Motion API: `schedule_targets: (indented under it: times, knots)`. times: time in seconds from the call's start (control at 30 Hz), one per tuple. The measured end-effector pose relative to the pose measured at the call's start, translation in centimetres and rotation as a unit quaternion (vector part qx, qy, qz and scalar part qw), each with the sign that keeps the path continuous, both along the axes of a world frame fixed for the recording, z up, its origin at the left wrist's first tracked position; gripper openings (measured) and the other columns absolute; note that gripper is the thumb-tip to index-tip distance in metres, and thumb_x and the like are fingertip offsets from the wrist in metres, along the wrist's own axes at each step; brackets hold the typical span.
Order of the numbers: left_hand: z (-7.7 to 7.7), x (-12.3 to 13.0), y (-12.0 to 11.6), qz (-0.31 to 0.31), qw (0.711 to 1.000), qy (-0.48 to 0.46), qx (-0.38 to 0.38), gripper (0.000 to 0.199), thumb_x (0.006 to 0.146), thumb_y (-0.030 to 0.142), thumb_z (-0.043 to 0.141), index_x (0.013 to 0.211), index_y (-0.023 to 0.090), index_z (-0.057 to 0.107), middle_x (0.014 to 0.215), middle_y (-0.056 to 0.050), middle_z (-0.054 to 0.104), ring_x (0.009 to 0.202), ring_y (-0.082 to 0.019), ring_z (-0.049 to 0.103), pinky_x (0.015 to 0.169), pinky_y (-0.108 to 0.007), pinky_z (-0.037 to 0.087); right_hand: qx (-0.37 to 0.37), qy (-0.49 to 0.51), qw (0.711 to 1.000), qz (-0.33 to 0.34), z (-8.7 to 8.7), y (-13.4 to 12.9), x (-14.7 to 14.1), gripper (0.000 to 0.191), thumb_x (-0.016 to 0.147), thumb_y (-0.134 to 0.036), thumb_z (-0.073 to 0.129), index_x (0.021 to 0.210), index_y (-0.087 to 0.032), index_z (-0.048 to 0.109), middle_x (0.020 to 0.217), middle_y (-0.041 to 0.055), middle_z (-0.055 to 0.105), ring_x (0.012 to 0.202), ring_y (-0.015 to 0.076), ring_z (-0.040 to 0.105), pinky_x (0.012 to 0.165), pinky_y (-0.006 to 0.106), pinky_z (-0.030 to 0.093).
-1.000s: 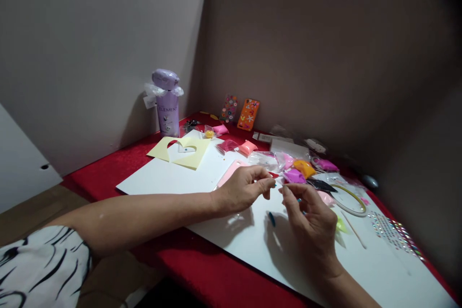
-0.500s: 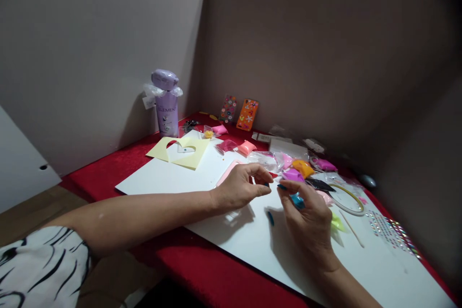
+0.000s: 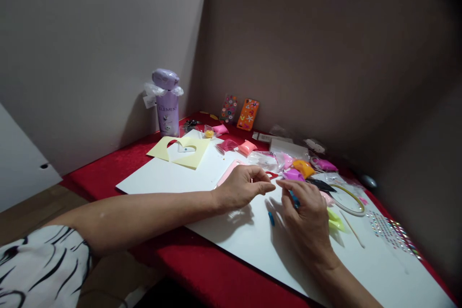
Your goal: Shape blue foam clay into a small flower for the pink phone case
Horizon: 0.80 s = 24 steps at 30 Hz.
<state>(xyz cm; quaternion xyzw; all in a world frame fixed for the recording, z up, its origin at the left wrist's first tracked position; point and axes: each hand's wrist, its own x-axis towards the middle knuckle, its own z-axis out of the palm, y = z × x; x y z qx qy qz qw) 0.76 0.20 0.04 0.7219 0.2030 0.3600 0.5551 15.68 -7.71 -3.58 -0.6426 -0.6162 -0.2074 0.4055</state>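
My left hand point(image 3: 247, 186) is closed in a pinch above the white board point(image 3: 245, 238), thumb against forefinger. Facing it, my right hand point(image 3: 306, 219) also pinches, its fingertips just short of the left ones. Small bits of blue clay showed at both pinches a moment ago; the fingers now hide them. A short blue clay stick point(image 3: 271, 218) lies on the board below the hands. Behind my right fingers, a blue packet point(image 3: 295, 199) is partly hidden. A pale pink phone case point(image 3: 229, 173) lies mostly behind my left hand, near a red-handled tool point(image 3: 271, 175).
Several bright clay packets, such as an orange one point(image 3: 303, 168), lie behind the hands. Yellow paper with a heart cut-out point(image 3: 162, 151), a purple bottle point(image 3: 168, 115), an orange decorated case point(image 3: 248, 114), a thin stick point(image 3: 352, 229) and gem stickers point(image 3: 388, 233) surround the board.
The fingertips of both hands have closed tighter, and the blue bits between them have gone from sight. My right fingers have shifted slightly left; the blue stick stays put.
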Motion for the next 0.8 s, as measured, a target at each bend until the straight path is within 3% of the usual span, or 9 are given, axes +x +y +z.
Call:
schedule_targets:
  times: [0.1, 0.3, 0.5, 0.6, 0.7, 0.8]
  knots:
    - [0.03, 0.05, -0.06, 0.001, 1.000, -0.009, 0.007, 0.004, 0.071, 0.013, 0.063, 0.070, 0.011, 0.066, 0.066, -0.001, 0.059, 0.062, -0.009, 0.051, 0.061, -0.023, 0.041, 0.018, 0.006, 1.000, 0.004, 0.06, -0.01, -0.02, 0.018, 0.081, -0.020, 0.050, 0.091, -0.021, 0.065, 0.085, 0.0044, 0.066, 0.082, 0.0218, 0.054, 0.074, 0.036, 0.038]
    - [-0.13, 0.16, 0.01, -0.005, 0.999, -0.030, 0.022, 0.009, 0.071, 0.009, 0.061, 0.074, 0.013, 0.068, 0.070, -0.001, 0.061, 0.066, -0.010, 0.051, 0.063, -0.023, 0.043, 0.014, 0.023, 0.999, 0.036, -0.19, 0.12, 0.23, 0.013, 0.083, -0.028, 0.055, 0.088, -0.023, 0.066, 0.079, 0.0030, 0.066, 0.074, 0.0189, 0.058, 0.069, 0.033, 0.039]
    - [-0.22, 0.10, 0.02, 0.000, 1.000, -0.017, 0.009, 0.006, 0.069, 0.012, 0.064, 0.075, 0.012, 0.067, 0.070, -0.001, 0.061, 0.065, -0.010, 0.052, 0.065, -0.024, 0.043, -0.014, -0.005, 0.998, 0.059, -0.42, 0.31, 0.51, 0.023, 0.082, -0.023, 0.051, 0.101, -0.023, 0.065, 0.093, 0.0053, 0.068, 0.087, 0.0227, 0.059, 0.074, 0.038, 0.040]
    - [-0.10, 0.11, -0.04, 0.016, 1.000, -0.009, 0.010, 0.008, 0.066, 0.008, 0.065, 0.073, 0.012, 0.066, 0.068, 0.000, 0.060, 0.062, -0.009, 0.051, 0.062, -0.023, 0.042, 0.014, 0.005, 0.999, 0.038, -0.27, 0.21, 0.51, 0.021, 0.084, -0.023, 0.050, 0.098, -0.023, 0.065, 0.094, 0.0055, 0.068, 0.088, 0.0228, 0.058, 0.075, 0.038, 0.040]
    - [-0.12, 0.15, -0.01, 0.004, 1.000, -0.005, -0.007, 0.003, 0.070, 0.013, 0.063, 0.068, 0.011, 0.064, 0.063, 0.000, 0.059, 0.060, -0.010, 0.053, 0.062, -0.024, 0.043, 0.050, 0.023, 0.998, 0.018, 0.05, 0.02, 0.42, 0.014, 0.084, -0.025, 0.053, 0.091, -0.022, 0.065, 0.087, 0.0043, 0.066, 0.083, 0.0207, 0.058, 0.075, 0.035, 0.038]
    - [-0.19, 0.13, 0.06, -0.005, 1.000, 0.006, -0.005, 0.019, 0.076, 0.026, 0.061, 0.062, 0.012, 0.060, 0.056, 0.000, 0.057, 0.056, -0.010, 0.052, 0.061, -0.024, 0.042, 0.072, 0.004, 0.997, 0.014, 0.51, -0.25, 0.22, 0.009, 0.083, -0.027, 0.058, 0.083, -0.021, 0.064, 0.078, 0.0026, 0.065, 0.077, 0.0191, 0.058, 0.074, 0.033, 0.037]
